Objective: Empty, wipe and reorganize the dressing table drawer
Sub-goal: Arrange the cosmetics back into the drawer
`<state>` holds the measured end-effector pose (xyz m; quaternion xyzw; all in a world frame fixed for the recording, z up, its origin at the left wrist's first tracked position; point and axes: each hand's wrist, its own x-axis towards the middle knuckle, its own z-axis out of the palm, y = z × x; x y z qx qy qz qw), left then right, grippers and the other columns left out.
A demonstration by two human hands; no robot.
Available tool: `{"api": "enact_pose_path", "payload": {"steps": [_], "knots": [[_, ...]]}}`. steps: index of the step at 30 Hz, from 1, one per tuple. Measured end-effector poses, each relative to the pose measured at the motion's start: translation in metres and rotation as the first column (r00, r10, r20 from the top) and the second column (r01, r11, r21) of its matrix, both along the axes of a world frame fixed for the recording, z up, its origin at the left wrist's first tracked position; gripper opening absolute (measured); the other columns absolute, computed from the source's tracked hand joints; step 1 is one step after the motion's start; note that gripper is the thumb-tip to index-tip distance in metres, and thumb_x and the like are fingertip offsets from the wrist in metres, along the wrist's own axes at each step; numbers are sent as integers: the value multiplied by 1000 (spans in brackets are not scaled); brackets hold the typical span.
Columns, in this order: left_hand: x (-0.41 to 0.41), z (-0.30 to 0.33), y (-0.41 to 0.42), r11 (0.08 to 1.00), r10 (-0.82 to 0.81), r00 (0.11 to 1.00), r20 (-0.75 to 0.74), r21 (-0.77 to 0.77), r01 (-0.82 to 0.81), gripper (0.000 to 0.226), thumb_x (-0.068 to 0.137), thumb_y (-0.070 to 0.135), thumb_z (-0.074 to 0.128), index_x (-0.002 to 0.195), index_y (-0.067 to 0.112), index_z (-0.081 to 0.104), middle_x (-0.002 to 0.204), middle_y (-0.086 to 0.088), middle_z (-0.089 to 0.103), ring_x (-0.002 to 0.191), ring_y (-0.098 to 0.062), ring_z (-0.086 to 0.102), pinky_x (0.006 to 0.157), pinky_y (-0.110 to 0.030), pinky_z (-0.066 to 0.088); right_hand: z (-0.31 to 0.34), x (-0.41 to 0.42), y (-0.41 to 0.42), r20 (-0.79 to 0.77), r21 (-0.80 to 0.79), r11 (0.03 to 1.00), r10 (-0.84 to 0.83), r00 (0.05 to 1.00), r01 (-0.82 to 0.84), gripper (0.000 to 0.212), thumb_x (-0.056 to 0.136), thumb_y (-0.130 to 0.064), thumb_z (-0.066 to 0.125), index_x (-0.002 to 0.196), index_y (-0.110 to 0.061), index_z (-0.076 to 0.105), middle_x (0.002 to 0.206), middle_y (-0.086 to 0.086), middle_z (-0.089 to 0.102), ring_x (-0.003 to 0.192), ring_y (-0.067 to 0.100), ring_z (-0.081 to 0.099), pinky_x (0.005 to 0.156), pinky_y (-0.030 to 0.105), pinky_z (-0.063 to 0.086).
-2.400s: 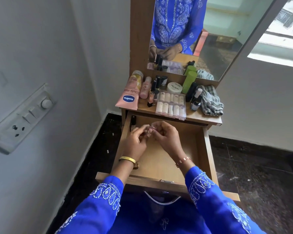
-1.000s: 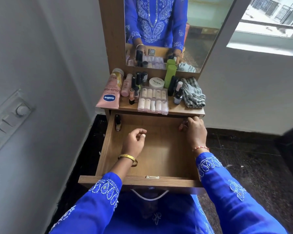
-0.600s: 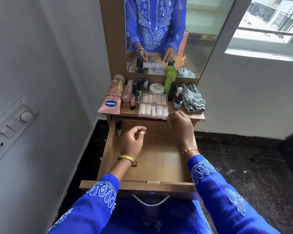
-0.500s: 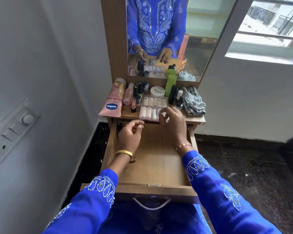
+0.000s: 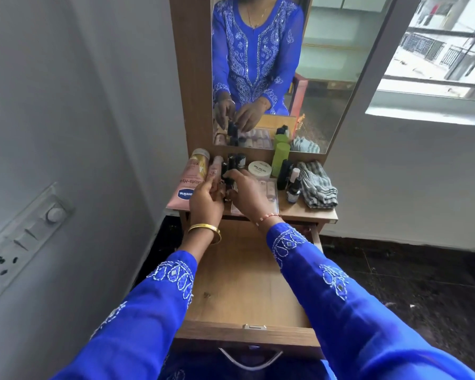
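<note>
Both hands now reach the tabletop at twelve o'clock, up from the pulled-out wooden drawer [image 5: 247,286]. The left hand [image 5: 206,204] and right hand [image 5: 248,197] curl around small dark cosmetic bottles [image 5: 231,171]; what either hand actually grips is hidden. The clear nail-tip box [image 5: 269,192] is half covered.

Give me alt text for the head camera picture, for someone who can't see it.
Both hands reach over an open wooden drawer to small dark bottles on a dressing table top: the left hand and right hand meet at them. A pink tube, white jar, green bottle and striped cloth lie around, below a mirror.
</note>
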<state>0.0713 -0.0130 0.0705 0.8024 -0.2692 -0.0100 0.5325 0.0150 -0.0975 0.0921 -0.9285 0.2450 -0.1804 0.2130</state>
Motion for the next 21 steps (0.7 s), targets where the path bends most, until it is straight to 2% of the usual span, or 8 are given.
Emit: {"api": "enact_pose_path", "payload": {"steps": [4,7,10,13,15,17,19,21], "knots": [[-6,-3,-4,999,13,1000,22,51,-14,29,87,5,51,113,5,63,108,-19,67,102,-32,61,80,-27,43,0,1,1,73,37,999,-7,997,4,35,79,2,55,113,-8,55,110,15,63,100,31,58,80,34,45],[-4,-5,-5,997,57,998,10,43,-57,27,86,4,52,111,5,64,109,-18,68,103,-32,60,81,-27,43,-4,-2,0,149,87,996,-21,989,8,32,78,5,57,108,-6,57,104,14,64,93,29,60,70,25,40],[-2,-6,-4,997,70,997,14,-24,-70,25,85,2,55,108,2,65,105,-19,68,100,-33,62,82,-30,46,-5,-8,0,275,176,984,-63,959,14,30,76,9,58,103,-4,58,98,13,66,85,26,63,72,28,49],[-6,-4,0,988,76,997,-33,-132,-80,30,83,0,57,112,0,62,105,-19,68,98,-29,63,82,-24,45,1,-19,4,381,306,950,-186,906,66,29,77,7,62,104,-4,61,99,8,67,82,13,58,72,16,47],[-11,-3,9,981,76,995,-72,-172,-87,31,84,5,59,115,1,61,103,-15,67,93,-22,62,78,-18,43,2,-29,9,410,424,902,-272,871,82,27,77,2,66,102,-9,61,97,1,66,80,9,57,74,21,50],[-17,-8,18,975,56,992,-115,-209,-79,29,86,13,60,114,4,62,96,-11,68,86,-16,60,73,-14,45,1,-42,16,429,521,851,-323,843,61,25,77,-2,70,95,-16,59,89,-7,63,74,7,57,68,17,50],[-25,-15,27,968,40,986,-161,-238,-78,27,88,21,58,109,6,64,87,-7,66,79,-13,58,66,-5,43,-1,-56,24,450,631,776,-359,818,-6,26,77,-1,70,97,-14,58,93,3,65,79,15,61,70,21,53],[-34,-25,37,967,37,976,-216,-238,-89,25,90,25,55,104,7,65,82,-3,64,74,-12,56,65,-7,43,-4,-70,33,452,764,636,-411,792,-107,26,79,4,67,102,-4,58,99,19,65,82,23,63,67,24,57]]}}
